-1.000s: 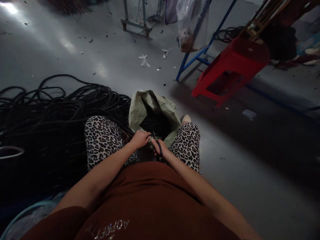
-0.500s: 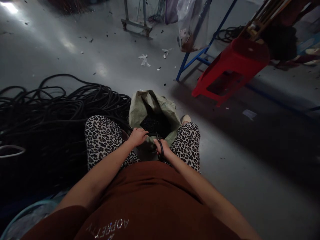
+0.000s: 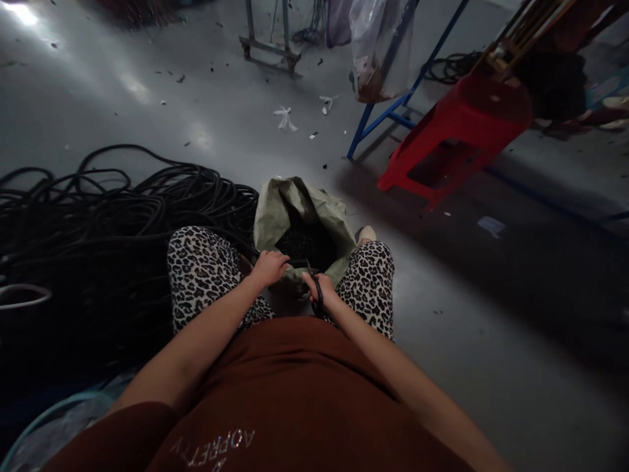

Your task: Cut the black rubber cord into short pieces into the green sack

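Observation:
I sit with a green woven sack (image 3: 275, 210) open between my knees; it holds dark small pieces (image 3: 307, 242). My left hand (image 3: 269, 267) is closed on the end of a black cable (image 3: 295, 263) at the sack's near rim. My right hand (image 3: 319, 288) grips black-handled scissors (image 3: 314, 288), blades pointing at the cable end just above the sack's mouth. The two hands are a few centimetres apart.
A large heap of black cable (image 3: 98, 216) fills the floor on my left. A red plastic stool (image 3: 457, 124) lies tipped at the right rear, beside a blue metal frame (image 3: 393, 111) with a clear plastic bag (image 3: 378, 46). Scraps litter the grey floor.
My hands have drawn slightly apart: the left stays on the cable, the right with the scissors shifted a little right and back from the left hand.

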